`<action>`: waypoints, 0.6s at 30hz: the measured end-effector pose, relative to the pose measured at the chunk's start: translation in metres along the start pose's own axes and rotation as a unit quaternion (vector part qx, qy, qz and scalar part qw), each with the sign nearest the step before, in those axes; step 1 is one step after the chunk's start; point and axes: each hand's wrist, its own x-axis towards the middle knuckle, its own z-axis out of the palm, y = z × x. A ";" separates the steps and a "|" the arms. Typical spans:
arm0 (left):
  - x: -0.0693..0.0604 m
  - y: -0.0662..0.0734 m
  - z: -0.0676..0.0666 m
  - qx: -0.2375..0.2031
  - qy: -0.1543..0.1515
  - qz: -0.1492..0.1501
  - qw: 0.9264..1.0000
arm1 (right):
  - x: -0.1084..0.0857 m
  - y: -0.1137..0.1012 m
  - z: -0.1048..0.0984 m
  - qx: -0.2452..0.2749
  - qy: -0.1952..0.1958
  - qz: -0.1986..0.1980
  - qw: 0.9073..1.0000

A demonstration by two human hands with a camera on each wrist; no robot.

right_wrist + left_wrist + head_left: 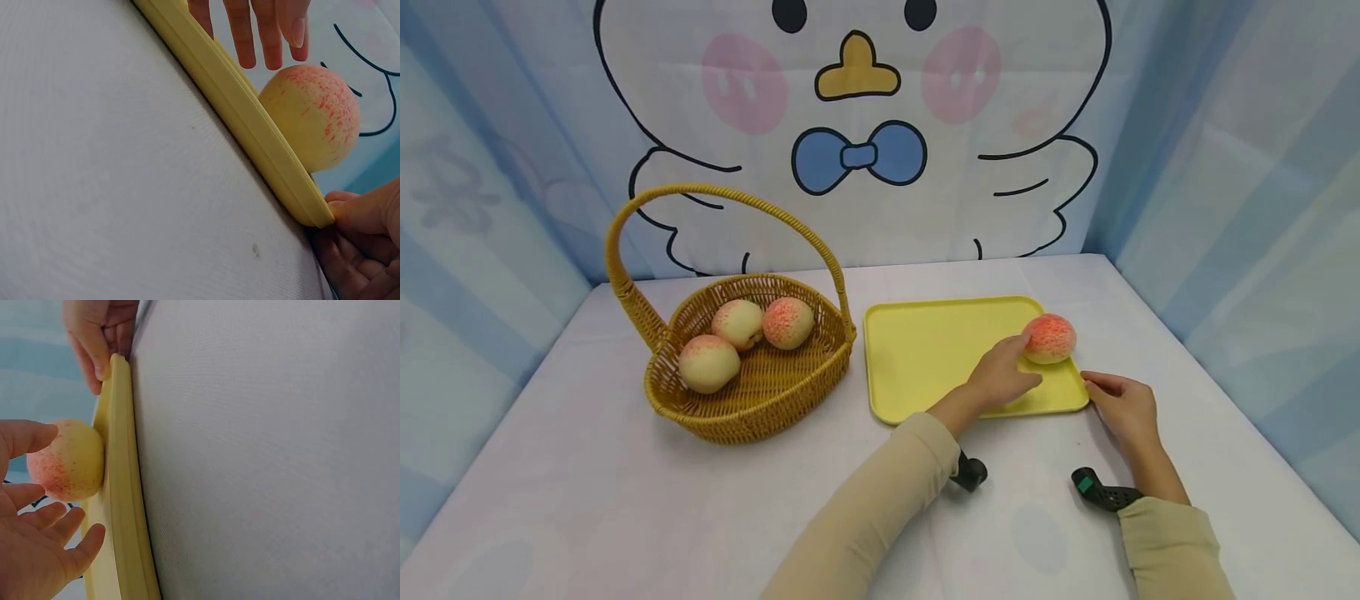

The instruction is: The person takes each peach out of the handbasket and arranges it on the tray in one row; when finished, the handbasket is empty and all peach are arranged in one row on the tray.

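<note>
A red and cream peach (1050,338) (67,460) (312,117) sits at the right end of the yellow tray (925,354) (125,506) (244,119). Over the tray, the left hand (1002,372) (37,531) (262,28) is beside the peach with its fingers spread; in the right wrist view a gap shows between fingertips and peach. The right hand (1123,408) (103,337) (365,240) pinches the tray's near right corner between thumb and fingers.
A wicker basket (775,425) with a tall arched handle (730,193) stands on the left side of the white table (700,517), holding several peaches (709,364). Patterned curtains surround the table at the back and sides.
</note>
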 end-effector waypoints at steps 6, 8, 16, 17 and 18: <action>-0.009 -0.001 -0.009 -0.018 0.028 -0.010 0.999 | -0.004 -0.004 0.000 -0.006 -0.004 -0.006 1.000; -0.013 -0.002 -0.014 -0.019 0.035 -0.008 0.999 | -0.005 -0.004 0.000 -0.006 -0.006 -0.006 1.000; -0.032 -0.007 -0.045 0.001 0.038 0.031 0.999 | -0.001 0.000 0.000 -0.007 -0.008 0.004 1.000; -0.035 -0.008 -0.050 0.003 0.039 0.038 0.999 | 0.000 0.000 0.000 -0.010 -0.008 0.004 1.000; -0.037 -0.009 -0.054 0.006 0.040 0.045 0.998 | 0.001 0.000 0.001 -0.011 -0.007 0.003 1.000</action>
